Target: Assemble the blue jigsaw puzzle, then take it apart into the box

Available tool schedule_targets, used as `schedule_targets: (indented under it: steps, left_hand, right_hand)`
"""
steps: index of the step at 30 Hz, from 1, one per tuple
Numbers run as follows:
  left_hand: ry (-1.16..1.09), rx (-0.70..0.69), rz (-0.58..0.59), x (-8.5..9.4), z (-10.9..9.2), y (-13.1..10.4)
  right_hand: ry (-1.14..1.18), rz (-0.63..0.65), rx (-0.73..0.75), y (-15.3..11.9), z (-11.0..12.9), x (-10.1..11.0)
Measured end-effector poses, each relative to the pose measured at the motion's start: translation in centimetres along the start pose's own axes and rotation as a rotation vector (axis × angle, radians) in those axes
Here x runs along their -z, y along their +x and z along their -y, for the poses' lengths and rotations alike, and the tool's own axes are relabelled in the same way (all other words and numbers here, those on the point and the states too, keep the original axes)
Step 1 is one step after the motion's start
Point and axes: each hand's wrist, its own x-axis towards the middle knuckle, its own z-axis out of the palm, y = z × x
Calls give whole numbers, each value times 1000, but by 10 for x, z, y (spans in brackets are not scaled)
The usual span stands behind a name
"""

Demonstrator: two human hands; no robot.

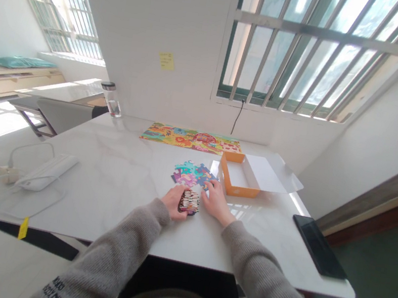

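Note:
My left hand (174,201) is wrapped round a thick stack of jigsaw puzzle pieces (189,201), held low over the white table with their edges facing up. Just beyond it lies a loose heap of puzzle pieces (189,172) in teal, purple, pink and dark blue. My right hand (216,201) rests to the right of the stack, fingers apart. Its fingertips reach the near right edge of the heap, and its thumb side is close to the stack. Whether a piece sits under those fingertips is hidden.
An orange box (241,191) with its white flap folded out stands right of the heap. Behind lies a colourful animal picture strip (189,138). A black tablet-like device (318,246) is at the right edge, a power strip (47,172) with cables at left, a bottle (112,100) far left.

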Motion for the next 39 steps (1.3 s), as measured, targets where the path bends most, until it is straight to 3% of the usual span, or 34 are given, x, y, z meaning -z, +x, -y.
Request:
schedule_targets:
  steps: [5, 10, 12, 17, 21, 26, 29, 32, 35, 39]
  left_hand:
    - [55, -13, -42, 0, 0, 1]
    - [71, -27, -67, 0, 4, 3]
    - [51, -31, -50, -2, 5, 4]
    - [4, 16, 49, -1, -4, 9]
    - [28, 40, 103, 1, -10, 13]
    - [61, 25, 103, 1, -9, 14]
    - [68, 30, 97, 2, -10, 14]
    - [60, 40, 109, 4, -12, 14]
    - [56, 51, 120, 5, -14, 14]
    - [51, 54, 119, 6, -14, 14]
  right_hand:
    - [-61, 96, 41, 9, 1, 6]
    - [273, 162, 44, 15, 5, 9]
    - [370, 126, 4, 14, 5, 7]
    - [110, -50, -22, 9, 0, 5]
    - [-82, -47, -57, 9, -5, 5]
    - [-74, -44, -188, 17, -7, 3]
    - [74, -61, -239, 21, -6, 3]
    - [378, -67, -254, 25, -3, 1]
    - [664, 9, -391, 28, 1, 0]
    - [880, 85, -510, 32, 3, 2]
